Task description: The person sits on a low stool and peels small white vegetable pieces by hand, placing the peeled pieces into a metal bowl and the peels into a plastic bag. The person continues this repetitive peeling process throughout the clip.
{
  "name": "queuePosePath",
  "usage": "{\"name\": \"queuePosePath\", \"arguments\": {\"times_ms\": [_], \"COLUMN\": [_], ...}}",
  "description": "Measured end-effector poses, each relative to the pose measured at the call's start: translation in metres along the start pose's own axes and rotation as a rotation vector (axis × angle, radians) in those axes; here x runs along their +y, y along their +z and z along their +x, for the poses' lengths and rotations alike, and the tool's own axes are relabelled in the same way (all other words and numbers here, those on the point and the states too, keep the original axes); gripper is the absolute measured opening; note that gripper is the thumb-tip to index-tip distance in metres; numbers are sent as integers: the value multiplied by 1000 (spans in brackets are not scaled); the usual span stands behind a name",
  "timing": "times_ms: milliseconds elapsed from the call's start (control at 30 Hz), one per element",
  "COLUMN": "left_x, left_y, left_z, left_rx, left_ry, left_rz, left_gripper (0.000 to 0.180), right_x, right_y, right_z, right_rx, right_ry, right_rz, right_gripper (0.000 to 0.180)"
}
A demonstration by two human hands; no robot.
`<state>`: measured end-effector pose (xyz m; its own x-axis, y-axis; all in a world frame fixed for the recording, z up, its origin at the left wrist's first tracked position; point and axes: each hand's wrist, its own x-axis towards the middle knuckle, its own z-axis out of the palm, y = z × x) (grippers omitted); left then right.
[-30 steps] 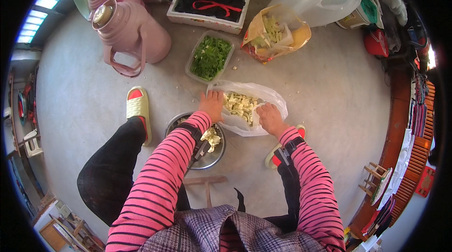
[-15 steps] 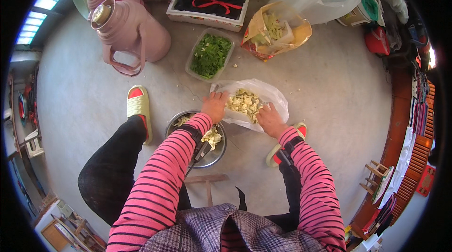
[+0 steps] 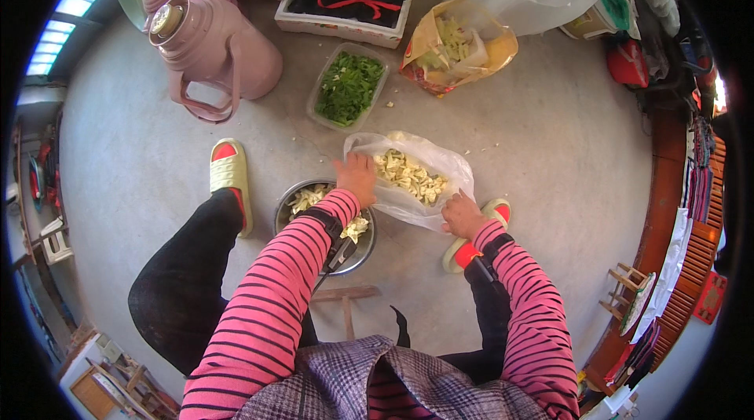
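A white translucent plastic bag point(image 3: 454, 169) lies spread on the floor between my feet, its mouth wide and pale cauliflower pieces point(image 3: 410, 177) inside. My left hand point(image 3: 357, 178) has its fingers closed over the bag's left edge. At the bag's near right edge, my right hand point(image 3: 462, 214) grips the plastic, fingers bent. Under my left forearm stands a round metal bowl point(image 3: 363, 257), partly hidden, holding larger cauliflower chunks point(image 3: 309, 199).
Beyond the bag sit a clear tub point(image 3: 382, 90) of chopped greens and a brown paper bag point(image 3: 503, 55) with pale scraps. Pink thermos flasks point(image 3: 255, 59) stand far left, beside a white foam box point(image 3: 338, 30). A wooden stool part point(image 3: 348, 294) lies below the bowl.
My right hand has moved nearer and slightly right, drawing the bag's right edge along. The cauliflower pieces have spread toward the right inside the bag. My left hand stays at the left edge.
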<state>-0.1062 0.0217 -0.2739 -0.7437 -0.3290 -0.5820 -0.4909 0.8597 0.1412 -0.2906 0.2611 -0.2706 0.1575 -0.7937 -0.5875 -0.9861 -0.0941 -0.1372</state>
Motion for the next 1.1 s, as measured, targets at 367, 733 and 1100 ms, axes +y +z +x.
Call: {"name": "queuePosePath", "arguments": {"times_ms": [367,733,1100], "left_x": [16,-15,-15], "left_y": [4,-59,-122], "left_z": [-2,-33,-109], "left_rx": [257,7,-38], "left_ry": [-54,91,169], "left_rz": [163,24,-255], "left_gripper": [74,38,39], "right_x": [-12,-13,-16], "right_y": [-16,11,-125], "right_z": [36,43,6], "right_rx": [269,367,477], "right_ry": [327,398,411], "right_rz": [314,298,1502], "right_gripper": [12,12,14]}}
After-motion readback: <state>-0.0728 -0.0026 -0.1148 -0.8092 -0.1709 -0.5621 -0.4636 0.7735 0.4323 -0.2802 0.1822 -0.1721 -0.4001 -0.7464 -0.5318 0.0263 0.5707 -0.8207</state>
